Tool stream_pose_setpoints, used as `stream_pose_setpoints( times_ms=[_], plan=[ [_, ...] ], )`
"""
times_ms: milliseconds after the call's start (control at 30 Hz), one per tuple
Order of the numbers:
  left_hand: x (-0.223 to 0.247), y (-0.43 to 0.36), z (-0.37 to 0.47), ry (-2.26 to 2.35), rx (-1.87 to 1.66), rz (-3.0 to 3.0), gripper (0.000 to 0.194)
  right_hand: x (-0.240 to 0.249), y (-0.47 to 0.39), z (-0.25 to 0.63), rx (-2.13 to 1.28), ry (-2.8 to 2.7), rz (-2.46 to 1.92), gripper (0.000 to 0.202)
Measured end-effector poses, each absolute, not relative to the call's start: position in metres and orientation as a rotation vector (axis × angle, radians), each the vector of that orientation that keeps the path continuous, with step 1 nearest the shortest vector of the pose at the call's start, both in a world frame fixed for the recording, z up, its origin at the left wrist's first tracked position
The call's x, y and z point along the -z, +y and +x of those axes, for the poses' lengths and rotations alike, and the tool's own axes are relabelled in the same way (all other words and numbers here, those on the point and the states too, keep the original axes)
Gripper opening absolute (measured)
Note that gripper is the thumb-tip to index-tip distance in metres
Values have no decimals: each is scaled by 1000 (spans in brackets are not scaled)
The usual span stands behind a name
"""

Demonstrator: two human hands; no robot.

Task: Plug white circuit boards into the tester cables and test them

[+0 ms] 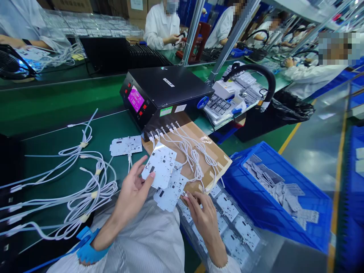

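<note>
My left hand (136,187) is closed on a white circuit board (161,163), thumb on its face. A second white circuit board (170,191) shows beneath it, partly covered. At the right edge of that lower board, my right hand (202,212) pinches a small white piece that looks like a cable plug; the fingers hide most of it. Another circuit board (126,146) lies on the green bench with a white cable at its lower edge. A black tester box (170,89) with a lit magenta screen stands behind, white cables (195,163) running from its front over cardboard.
Bundled white cables (93,189) cover the bench on the left. Below on the right are a clear tray of circuit boards (227,206) and a blue crate (273,223) holding flat grey-white pieces. A black flexible hose (265,76) arches above. Several co-workers sit beyond.
</note>
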State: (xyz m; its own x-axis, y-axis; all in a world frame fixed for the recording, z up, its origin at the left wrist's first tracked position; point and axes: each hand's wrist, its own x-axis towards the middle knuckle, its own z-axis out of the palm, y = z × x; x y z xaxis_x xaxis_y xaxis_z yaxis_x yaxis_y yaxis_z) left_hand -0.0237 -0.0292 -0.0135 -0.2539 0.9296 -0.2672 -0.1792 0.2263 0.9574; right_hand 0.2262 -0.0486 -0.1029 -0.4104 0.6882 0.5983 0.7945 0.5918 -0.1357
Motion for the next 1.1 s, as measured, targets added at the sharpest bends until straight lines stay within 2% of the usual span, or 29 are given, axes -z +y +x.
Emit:
stream_pose_setpoints(
  times_ms=[333,600,667,800,900,1000,1100],
  plan=[
    [10,-28,-15,1299,-1252,757,69,116,-49,235,200,-2082,-1284,29],
    [18,-31,-6,1221,-1116,708,83,117,-52,258,109,-1862,-1400,42],
    [17,-31,-2,1210,-1083,714,79,118,-47,273,-18,-1842,-1451,39],
    [13,-29,9,1180,-1027,712,65,119,-32,293,-348,-1810,-1438,19],
    [13,-27,17,1173,-1044,683,61,113,-20,291,-639,-1442,-1437,21],
    [16,-24,23,1186,-1055,608,65,100,-10,274,-886,-1038,-1391,34],
    [18,-21,26,1199,-1068,535,79,85,-5,250,-931,-1026,-1337,33]
  ],
)
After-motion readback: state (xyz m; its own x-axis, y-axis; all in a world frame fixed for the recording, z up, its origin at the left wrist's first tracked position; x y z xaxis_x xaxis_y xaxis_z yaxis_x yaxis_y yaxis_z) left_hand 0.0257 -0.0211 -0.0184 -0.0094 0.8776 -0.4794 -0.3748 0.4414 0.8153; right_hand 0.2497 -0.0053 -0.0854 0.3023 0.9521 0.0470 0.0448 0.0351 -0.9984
